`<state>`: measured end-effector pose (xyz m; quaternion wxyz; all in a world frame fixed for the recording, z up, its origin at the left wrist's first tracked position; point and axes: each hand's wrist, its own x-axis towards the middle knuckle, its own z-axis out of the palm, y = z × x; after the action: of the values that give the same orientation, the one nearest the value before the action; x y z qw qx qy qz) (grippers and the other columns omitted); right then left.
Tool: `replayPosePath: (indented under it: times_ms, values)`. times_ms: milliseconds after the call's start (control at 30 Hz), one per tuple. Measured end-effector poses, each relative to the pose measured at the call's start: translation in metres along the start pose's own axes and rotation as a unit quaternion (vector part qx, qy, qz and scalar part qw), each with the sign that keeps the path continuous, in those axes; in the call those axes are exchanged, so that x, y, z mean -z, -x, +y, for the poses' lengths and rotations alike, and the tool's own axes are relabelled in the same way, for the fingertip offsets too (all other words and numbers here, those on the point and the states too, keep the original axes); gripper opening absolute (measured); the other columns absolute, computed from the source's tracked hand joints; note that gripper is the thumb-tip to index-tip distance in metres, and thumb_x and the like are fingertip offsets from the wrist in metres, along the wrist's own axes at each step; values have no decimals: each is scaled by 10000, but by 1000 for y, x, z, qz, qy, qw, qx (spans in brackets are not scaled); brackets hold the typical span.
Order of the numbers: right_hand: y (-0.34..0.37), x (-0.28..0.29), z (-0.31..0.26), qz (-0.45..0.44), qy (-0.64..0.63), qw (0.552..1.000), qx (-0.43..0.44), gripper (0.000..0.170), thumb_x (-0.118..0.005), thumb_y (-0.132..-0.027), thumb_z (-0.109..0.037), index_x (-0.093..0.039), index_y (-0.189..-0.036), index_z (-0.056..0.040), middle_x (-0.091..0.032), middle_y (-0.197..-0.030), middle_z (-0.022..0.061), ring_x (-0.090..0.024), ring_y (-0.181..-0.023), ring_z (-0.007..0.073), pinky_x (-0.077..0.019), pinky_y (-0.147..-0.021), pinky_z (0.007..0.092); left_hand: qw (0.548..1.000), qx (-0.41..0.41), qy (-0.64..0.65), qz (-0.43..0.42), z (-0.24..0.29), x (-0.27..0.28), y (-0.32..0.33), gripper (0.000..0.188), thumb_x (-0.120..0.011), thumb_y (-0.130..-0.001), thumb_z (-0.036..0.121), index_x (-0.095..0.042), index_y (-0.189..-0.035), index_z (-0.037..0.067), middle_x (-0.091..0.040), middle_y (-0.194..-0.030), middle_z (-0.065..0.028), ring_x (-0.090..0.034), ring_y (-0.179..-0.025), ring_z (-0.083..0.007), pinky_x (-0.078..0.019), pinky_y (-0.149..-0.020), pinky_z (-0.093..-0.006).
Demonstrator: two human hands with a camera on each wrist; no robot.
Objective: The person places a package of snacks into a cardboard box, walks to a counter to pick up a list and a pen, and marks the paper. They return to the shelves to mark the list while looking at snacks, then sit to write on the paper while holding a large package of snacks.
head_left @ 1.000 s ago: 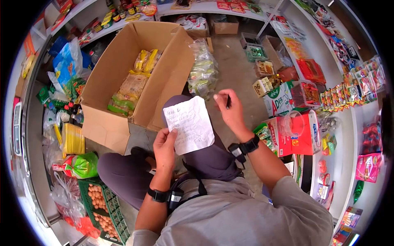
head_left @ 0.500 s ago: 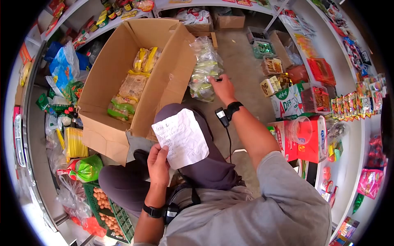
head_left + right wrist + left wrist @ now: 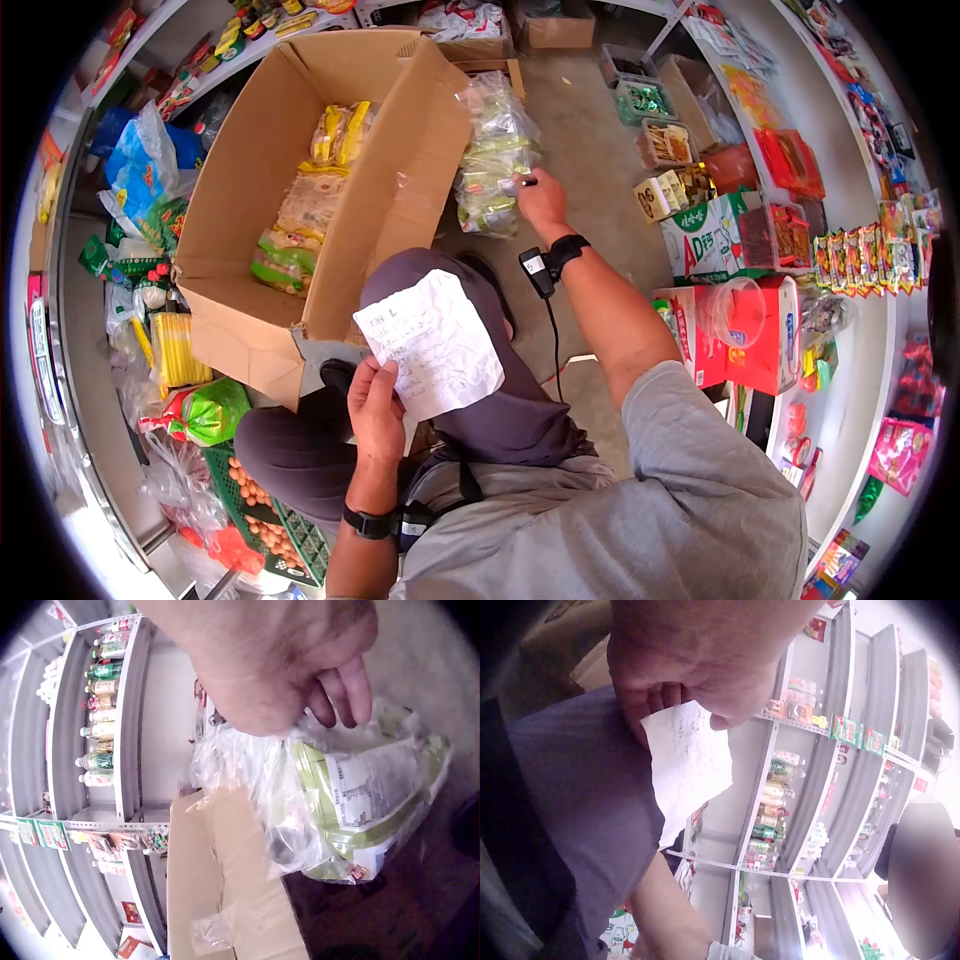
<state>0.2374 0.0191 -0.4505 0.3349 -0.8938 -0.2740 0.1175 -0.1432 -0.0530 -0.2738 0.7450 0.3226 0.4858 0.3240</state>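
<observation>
My left hand (image 3: pixel 377 405) pinches a crumpled white paper note (image 3: pixel 432 345) by its lower left edge, above my knee. Handwritten lines cover the note, and the left wrist view shows the same paper (image 3: pixel 686 769) hanging from the fingers. My right hand (image 3: pixel 545 207) reaches forward with a short black pen (image 3: pixel 529 182) between its fingers. It is right at a pile of clear plastic packages (image 3: pixel 490 180) with green bands, lying on the floor. In the right wrist view, curled fingers (image 3: pixel 352 694) hang close over a package (image 3: pixel 367 795) with a white printed label; the pen is hidden there.
A large open cardboard box (image 3: pixel 400 215) stands left of the packages, with bagged noodles (image 3: pixel 308 200) inside. A green crate of eggs (image 3: pixel 265 520) sits at lower left. Along the right are a red box (image 3: pixel 765 340), plastic tubs (image 3: pixel 668 143) and stocked shelves. A cable hangs from the right wrist.
My right hand, with the pen, has moved forward from beside the note to the plastic packages. The left hand and note have shifted slightly left and down in view.
</observation>
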Motion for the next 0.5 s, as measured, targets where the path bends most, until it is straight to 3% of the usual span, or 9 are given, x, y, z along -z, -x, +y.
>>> replayPosePath:
  times_ms: [233,333,500]
  values:
    - [6,12,10,-9,-38,999,-4,294,-688,-909,-350,-698,-912,-56,-694,-931,211,-641,-906,432,-505,-769,502,1000,-1,-9,-18,-3,3,0,187,-543,-1022,168,-625,-1130,39,-689,-1122,-38,-656,-985,-135,-517,-825,-275]
    - [7,11,14,0,-42,999,4,291,-688,-910,-347,-701,-911,-56,-694,-917,207,-642,-899,431,-506,-770,499,1000,-5,4,-3,0,-6,3,89,-575,-1002,127,-612,-1037,56,-684,-1009,-7,-643,-850,-82,-514,-712,-233]
    - [-3,2,35,37,-48,998,12,273,-727,-886,-330,-713,-935,-61,-701,-823,170,-669,-764,350,-527,-670,434,1000,-4,3,1,0,-8,6,109,-571,-1003,127,-612,-1065,46,-684,-1021,-16,-647,-870,-92,-524,-741,-246]
